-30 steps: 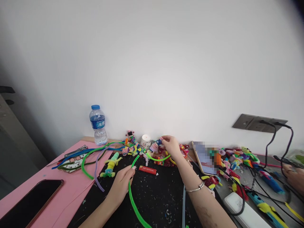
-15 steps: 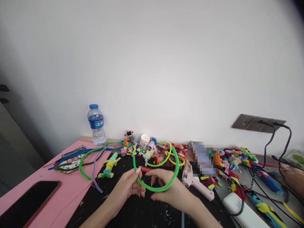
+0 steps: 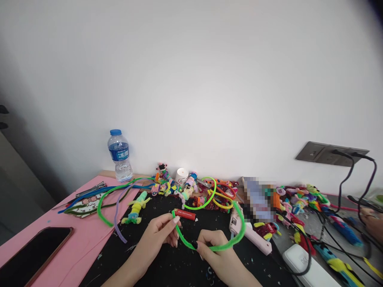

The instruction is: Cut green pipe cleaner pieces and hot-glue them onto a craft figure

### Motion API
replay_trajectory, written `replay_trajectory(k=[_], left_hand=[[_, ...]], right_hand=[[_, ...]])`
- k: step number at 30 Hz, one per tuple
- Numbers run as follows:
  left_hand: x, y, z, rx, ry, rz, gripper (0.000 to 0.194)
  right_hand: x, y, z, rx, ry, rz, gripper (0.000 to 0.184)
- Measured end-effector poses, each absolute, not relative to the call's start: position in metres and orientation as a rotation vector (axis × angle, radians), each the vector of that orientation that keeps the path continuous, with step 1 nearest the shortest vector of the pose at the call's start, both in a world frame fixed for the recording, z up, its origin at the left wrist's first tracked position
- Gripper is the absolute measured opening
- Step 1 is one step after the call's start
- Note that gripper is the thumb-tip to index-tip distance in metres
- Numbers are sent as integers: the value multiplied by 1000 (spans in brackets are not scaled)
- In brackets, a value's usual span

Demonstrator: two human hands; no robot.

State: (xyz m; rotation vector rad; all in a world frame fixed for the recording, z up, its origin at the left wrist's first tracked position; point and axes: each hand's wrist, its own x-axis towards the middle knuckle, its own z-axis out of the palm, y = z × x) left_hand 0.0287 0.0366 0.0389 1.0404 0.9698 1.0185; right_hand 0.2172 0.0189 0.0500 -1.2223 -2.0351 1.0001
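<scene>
Pinched a bright green, fuzzy chenille stem (image 3: 243,227) close to one end with thumb and fingers of the left hand (image 3: 160,231); gripped the same stem farther along between thumb and finger of the right hand (image 3: 217,247). Dipped between both grips, then swung out past the right hand in a wide, open curve above the black mat (image 3: 170,269).

Saw just beyond the left fingertips a red printed strip (image 3: 187,215); off to the right, behind the curve, a pale pink plastic glue gun (image 3: 257,239). Found farther left a yellow-and-green figure of coiled fuzzy stems (image 3: 137,208), and toward the wall a small white cup (image 3: 181,175) among more colourful figures.

Risked catching the loose curve on the glue gun with a wide rightward swing, or scorching the pile on a hot nozzle; could not tell about heat. Risked kinking the core by bending too sharply, or losing the short end through a slack left pinch
</scene>
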Motion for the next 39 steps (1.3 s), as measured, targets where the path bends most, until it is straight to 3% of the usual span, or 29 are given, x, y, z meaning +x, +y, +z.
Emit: replay_trajectory(k=[10,17,23,39], left_hand=[[31,33,37,1069,1035,901,38],[32,31,32,983,989,892,30],[33,30,30,1042,1006,827,35],[34,29,35,1287,1048,877,35]], right_hand=[[217,13,42,-1108,-1670,1340,26],[216,11,40,-1236,-1786,1201,29],[215,11,39,-1271,-1844,1128,34],[213,12,39,-1219,-1808,1175,27]])
